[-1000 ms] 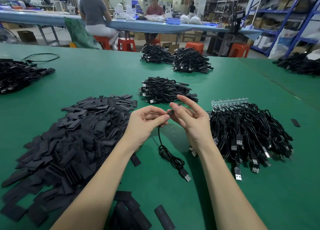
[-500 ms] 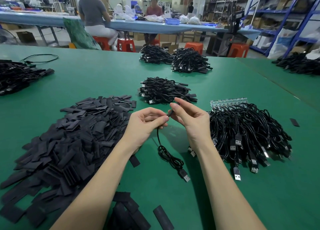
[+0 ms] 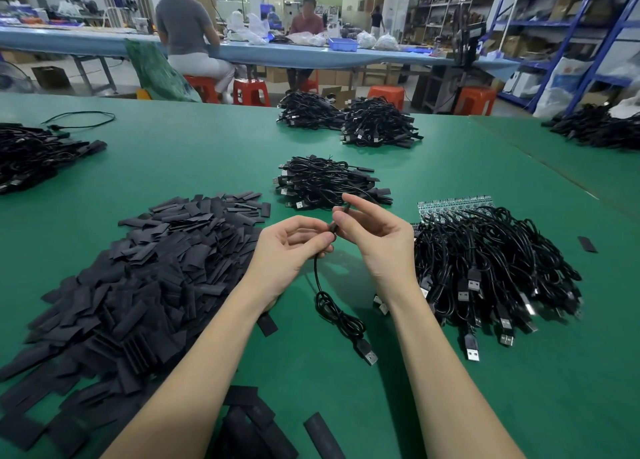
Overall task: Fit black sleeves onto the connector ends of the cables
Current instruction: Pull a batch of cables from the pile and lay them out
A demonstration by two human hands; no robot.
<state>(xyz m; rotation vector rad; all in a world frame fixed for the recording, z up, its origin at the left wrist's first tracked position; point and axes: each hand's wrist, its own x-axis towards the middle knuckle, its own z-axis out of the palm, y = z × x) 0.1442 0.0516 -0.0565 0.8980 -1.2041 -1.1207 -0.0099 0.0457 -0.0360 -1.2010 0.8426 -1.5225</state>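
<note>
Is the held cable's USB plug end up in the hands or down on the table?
Down on the table. The USB plug lies on the green table between the forearms, the cable running up to the left hand.

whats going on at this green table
A person is fitting a black sleeve onto one end of a cable. The left hand pinches the cable just below the sleeve; the right hand pinches the sleeve. The cable's USB plug rests on the table, between the sleeve pile and a cable heap.
</note>
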